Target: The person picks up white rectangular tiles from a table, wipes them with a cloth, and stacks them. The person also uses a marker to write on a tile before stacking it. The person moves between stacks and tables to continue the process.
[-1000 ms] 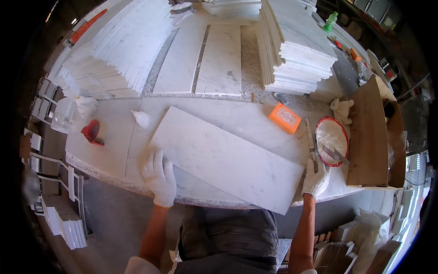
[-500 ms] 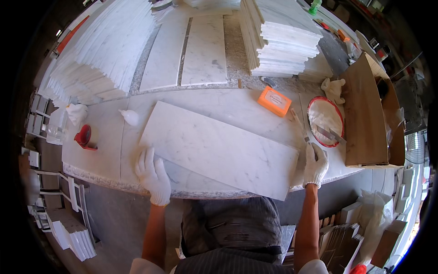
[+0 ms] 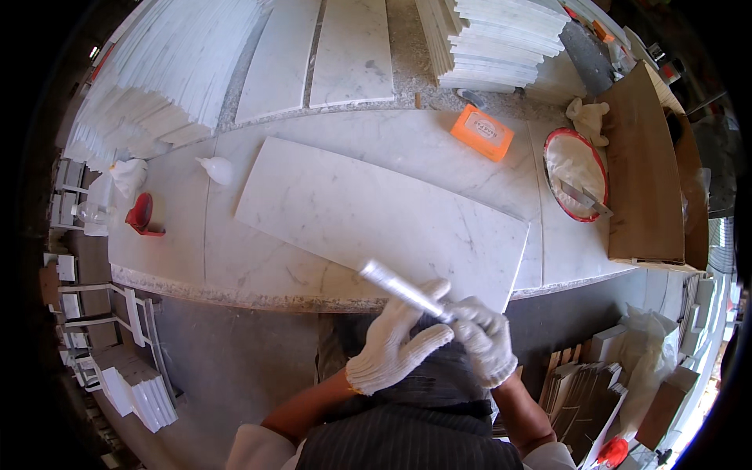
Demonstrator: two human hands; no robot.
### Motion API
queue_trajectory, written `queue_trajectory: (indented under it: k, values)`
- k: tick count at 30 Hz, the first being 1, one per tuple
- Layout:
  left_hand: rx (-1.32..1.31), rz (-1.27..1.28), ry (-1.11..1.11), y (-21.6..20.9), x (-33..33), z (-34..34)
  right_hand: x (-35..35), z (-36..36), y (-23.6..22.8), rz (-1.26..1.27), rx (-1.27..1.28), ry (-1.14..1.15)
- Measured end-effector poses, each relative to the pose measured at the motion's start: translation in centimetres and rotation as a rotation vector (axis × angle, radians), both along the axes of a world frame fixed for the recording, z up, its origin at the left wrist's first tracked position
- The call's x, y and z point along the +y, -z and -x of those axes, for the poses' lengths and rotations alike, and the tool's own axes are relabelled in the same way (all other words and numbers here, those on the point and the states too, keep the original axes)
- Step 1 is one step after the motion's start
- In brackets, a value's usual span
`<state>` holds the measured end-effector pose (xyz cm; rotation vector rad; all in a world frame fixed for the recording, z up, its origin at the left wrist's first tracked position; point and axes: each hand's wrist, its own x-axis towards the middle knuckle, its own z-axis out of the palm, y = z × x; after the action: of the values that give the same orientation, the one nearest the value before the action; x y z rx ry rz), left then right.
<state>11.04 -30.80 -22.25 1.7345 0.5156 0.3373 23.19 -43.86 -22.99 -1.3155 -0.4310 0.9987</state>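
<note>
Before the person's waist (image 3: 450, 372), the right hand (image 3: 483, 342) curls round a silvery tool (image 3: 403, 290), the left hand (image 3: 398, 345) spread beneath; an orange box (image 3: 479, 139) bears a pale printed label (image 3: 484, 125).

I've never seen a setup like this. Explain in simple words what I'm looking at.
There is no machine here: a person works with their own two hands, in white knitted gloves. The view comes from a wide fisheye camera worn on the head, looking down, so straight edges bend near the rim.

The right hand grips one end of a slim, silvery stick-shaped tool. The left hand is open, its fingers passing behind the tool; whether they touch it is unclear.

On the pale, grey-veined worktable, a long white marble-like slab lies at an angle. Beyond it sits an orange rectangular block-shaped package. To the right are a red-rimmed round bowl of white material and an open brown cardboard box.
</note>
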Motion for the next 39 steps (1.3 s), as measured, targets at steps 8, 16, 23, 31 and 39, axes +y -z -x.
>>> queue_trajectory:
  k: [8,16,23,31,39]
  values:
    - [0.122,-0.037,-0.020,-1.4,2.3,2.2,-0.8,-0.6,-1.2,0.256,-0.237,-0.198]
    - [0.295,-0.414,0.242,-1.5,0.9,1.4,-0.1,-0.2,-1.3,0.041,-0.120,-0.186]
    - [0.258,-0.400,0.290,-1.4,1.0,1.4,-0.9,0.0,-0.2,0.092,0.111,-0.099]
    - [0.129,-0.267,0.250,-1.5,-0.4,0.9,-0.9,0.0,-1.2,0.141,0.108,-0.052]
    - [-0.016,0.244,0.214,-1.2,-3.9,0.3,-1.5,-0.2,-2.9,0.109,0.036,0.190]
